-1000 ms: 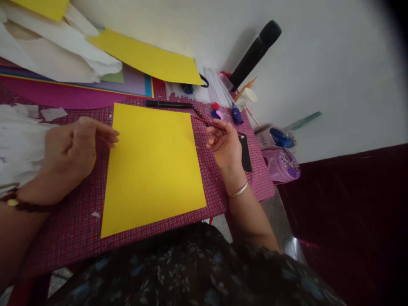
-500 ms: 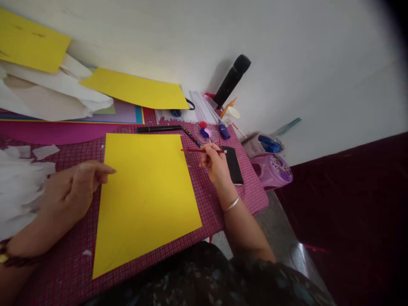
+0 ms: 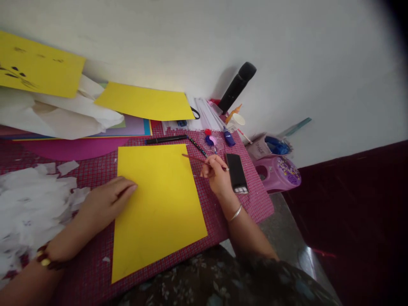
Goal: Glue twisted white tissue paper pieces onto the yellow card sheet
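**Hands at the yellow sheet**

Right hand [image 3: 216,175] pinches a thin red brush [image 3: 199,160] in closed fingers, just off the right edge of the yellow sheet [image 3: 159,204]; the brush points left and far, its tip over the sheet's far right corner. Left hand [image 3: 106,202] lies flat and loosely open, fingers resting on the sheet's left edge, holding nothing. That sheet lies flat on the red checked cloth [image 3: 79,263], in the middle of the table.

Just right of the right hand lies a black phone [image 3: 236,172]. A black marker [image 3: 165,139] lies along the sheet's far edge. Small paint bottles [image 3: 228,137] stand beyond the brush, and a pink box [image 3: 280,172] sits further right, off the table's edge. White paper scraps [image 3: 28,204] are heaped to the left of the left hand. More yellow sheets [image 3: 143,102] lie at the far side by the wall.
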{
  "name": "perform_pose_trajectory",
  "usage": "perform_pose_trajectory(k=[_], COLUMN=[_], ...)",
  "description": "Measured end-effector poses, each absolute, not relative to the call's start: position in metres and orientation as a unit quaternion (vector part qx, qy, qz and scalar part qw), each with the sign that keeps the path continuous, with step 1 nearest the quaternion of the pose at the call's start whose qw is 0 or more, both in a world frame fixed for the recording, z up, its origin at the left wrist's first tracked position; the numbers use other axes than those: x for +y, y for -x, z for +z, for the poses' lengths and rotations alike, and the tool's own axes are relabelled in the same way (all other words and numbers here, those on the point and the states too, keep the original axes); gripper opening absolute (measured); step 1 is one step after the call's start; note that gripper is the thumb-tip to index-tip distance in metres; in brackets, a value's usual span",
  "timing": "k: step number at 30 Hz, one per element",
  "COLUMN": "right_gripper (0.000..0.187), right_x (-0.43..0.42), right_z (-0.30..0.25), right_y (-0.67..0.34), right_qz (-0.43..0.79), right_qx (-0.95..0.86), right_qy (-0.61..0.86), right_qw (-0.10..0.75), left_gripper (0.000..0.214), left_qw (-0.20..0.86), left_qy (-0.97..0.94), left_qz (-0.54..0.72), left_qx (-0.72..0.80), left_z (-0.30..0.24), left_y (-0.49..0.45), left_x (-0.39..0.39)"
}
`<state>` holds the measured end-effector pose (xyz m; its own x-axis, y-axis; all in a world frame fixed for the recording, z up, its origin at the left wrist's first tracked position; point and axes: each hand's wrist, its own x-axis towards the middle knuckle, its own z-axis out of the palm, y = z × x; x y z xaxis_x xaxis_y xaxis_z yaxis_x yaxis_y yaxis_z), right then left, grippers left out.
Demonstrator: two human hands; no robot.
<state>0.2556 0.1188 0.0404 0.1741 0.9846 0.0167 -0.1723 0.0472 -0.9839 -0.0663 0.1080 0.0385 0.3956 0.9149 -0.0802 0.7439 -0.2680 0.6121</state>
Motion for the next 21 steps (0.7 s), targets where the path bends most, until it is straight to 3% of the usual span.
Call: perform_pose_trajectory(k=[3, 8, 11, 16, 21], right_gripper=[0.029, 0.043, 0.035, 0.056, 0.062], right_x=[0.117, 0.124, 0.126, 0.122, 0.120], right_z=[0.051, 0.049, 0.032, 0.011, 0.012], right_y=[-0.237, -0.215, -0.211, -0.215, -0.216], right_qz=[0.544, 0.614, 0.576, 0.498, 0.467], right_qx=[-0.391, -0.487, -0.507, -0.483, -0.509], right_qy=[0.458, 0.414, 0.442, 0.530, 0.549], right_qw=[0.585, 0.463, 0.464, 0.488, 0.471], left_gripper=[0.036, 0.037, 0.037, 0.037, 0.039], left_qw=[0.271, 0.263, 0.263, 0.251, 0.253], left_qy=[-0.809, -0.818, -0.819, -0.825, -0.827], left_qz=[0.105, 0.079, 0.076, 0.065, 0.067], left_qx=[0.512, 0.505, 0.503, 0.503, 0.497], left_z=[0.041, 0.042, 0.040, 0.034, 0.033], left_y=[0.063, 0.064, 0.065, 0.067, 0.068], left_x=[0.109, 0.107, 0.107, 0.106, 0.105])
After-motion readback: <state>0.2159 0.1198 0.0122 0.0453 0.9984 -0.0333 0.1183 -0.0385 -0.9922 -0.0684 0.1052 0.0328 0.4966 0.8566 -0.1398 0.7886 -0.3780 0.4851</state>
